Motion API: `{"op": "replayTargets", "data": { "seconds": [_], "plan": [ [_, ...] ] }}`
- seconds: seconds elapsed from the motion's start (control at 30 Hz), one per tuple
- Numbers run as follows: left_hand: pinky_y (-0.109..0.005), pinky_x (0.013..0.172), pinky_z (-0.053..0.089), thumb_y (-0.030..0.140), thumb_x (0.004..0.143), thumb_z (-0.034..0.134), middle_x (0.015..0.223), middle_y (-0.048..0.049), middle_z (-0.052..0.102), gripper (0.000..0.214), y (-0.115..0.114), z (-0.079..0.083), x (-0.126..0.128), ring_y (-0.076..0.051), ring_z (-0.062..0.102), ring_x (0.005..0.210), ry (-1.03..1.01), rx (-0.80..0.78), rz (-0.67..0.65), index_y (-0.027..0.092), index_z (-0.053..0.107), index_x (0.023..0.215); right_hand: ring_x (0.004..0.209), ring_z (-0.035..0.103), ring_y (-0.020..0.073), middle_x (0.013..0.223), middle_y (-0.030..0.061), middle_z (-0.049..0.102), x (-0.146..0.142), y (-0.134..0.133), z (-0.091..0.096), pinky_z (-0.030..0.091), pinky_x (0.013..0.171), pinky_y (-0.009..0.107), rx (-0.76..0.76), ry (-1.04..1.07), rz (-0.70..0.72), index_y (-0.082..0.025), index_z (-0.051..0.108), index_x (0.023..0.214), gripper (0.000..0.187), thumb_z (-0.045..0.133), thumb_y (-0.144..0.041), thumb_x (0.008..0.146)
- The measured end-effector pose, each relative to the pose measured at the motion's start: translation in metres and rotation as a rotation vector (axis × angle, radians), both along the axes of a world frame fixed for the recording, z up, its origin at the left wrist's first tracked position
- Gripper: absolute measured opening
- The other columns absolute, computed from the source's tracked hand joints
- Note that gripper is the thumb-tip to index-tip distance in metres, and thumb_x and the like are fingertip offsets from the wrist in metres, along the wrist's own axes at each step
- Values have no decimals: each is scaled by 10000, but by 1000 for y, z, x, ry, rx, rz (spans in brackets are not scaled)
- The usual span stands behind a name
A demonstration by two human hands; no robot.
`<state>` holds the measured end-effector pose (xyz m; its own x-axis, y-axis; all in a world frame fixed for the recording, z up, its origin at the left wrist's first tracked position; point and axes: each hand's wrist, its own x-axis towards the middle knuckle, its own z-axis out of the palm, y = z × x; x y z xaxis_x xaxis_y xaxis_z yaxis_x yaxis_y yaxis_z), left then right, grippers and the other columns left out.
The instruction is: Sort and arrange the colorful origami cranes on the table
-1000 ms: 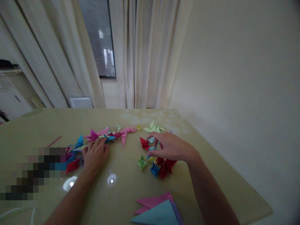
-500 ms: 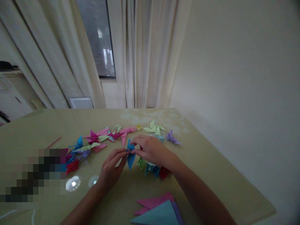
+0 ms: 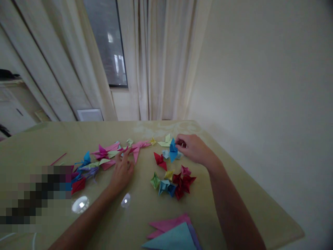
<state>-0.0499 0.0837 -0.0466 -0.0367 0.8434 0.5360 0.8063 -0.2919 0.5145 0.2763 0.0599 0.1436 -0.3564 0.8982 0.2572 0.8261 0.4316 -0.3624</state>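
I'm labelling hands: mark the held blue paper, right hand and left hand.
Blue paper (image 3: 173, 150): head view, its middle.
Right hand (image 3: 193, 148): head view, its back.
Left hand (image 3: 122, 173): head view, its back.

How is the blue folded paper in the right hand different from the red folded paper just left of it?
Colour: the blue paper is bright blue, while the red paper is red.
Holding: the right hand pinches the blue paper; no hand touches the red paper.
Pose: the blue paper points up and down; the red paper slants.
Both are folded and have pointed tips.
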Motion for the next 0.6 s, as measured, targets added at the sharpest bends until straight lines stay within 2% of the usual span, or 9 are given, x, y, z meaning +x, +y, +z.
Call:
{"op": "replayTargets", "data": {
  "seconds": [0.07, 0.13, 0.23, 0.37, 0.43, 0.5, 0.6],
  "plan": [
    [-563, 1048, 560, 205, 939, 504, 1536, -238, 479, 549, 13, 0, 0, -354, 618, 1269, 44, -48, 31, 178, 551, 1485, 767, 662, 161, 856, 21, 757, 17, 3, 1, 400, 684, 242, -23, -63, -89, -199, 744, 932, 67, 692, -161, 914],
    [-550, 1020, 571, 210, 933, 489, 1502, -231, 517, 493, 23, 2, 0, -352, 646, 1216, 61, -73, 48, 165, 611, 1408, 769, 671, 167, 856, 30, 770, 29, 7, -1, 400, 667, 245, -79, -140, -173, -203, 758, 892, 88, 693, -144, 885],
    [-510, 976, 590, 259, 932, 480, 1296, -196, 640, 377, 32, 3, -2, -325, 692, 1087, 32, -53, 43, 151, 690, 1225, 751, 685, 172, 857, 41, 790, 40, 12, -5, 409, 645, 246, -187, -208, -253, -202, 787, 866, 113, 714, -121, 836],
    [-471, 836, 620, 358, 911, 513, 1026, -139, 695, 276, 32, 4, -10, -297, 713, 890, -51, 2, 26, 174, 695, 1006, 738, 711, 178, 831, 52, 798, 52, 19, -9, 443, 642, 239, -263, -179, -325, -197, 811, 861, 98, 745, -130, 834],
    [-421, 766, 624, 403, 935, 527, 966, -107, 711, 276, 28, 4, -13, -264, 716, 819, -105, 41, 9, 183, 668, 1024, 722, 716, 181, 809, 59, 793, 55, 20, -9, 452, 636, 240, -265, -162, -339, -192, 808, 846, 90, 738, -138, 859],
    [-361, 705, 615, 425, 967, 550, 951, -77, 721, 306, 22, 6, -11, -222, 710, 761, -156, 94, 0, 183, 628, 1137, 718, 717, 183, 803, 61, 789, 53, 19, -8, 459, 636, 243, -244, -128, -324, -187, 796, 837, 84, 736, -155, 886],
    [-300, 652, 590, 385, 992, 597, 932, -42, 711, 336, 9, 8, 2, -161, 662, 672, -162, 243, -97, 189, 567, 1264, 747, 715, 178, 827, 55, 784, 33, 13, -6, 468, 658, 242, -154, -11, -182, -176, 774, 867, 82, 730, -187, 935]
  ]
}}
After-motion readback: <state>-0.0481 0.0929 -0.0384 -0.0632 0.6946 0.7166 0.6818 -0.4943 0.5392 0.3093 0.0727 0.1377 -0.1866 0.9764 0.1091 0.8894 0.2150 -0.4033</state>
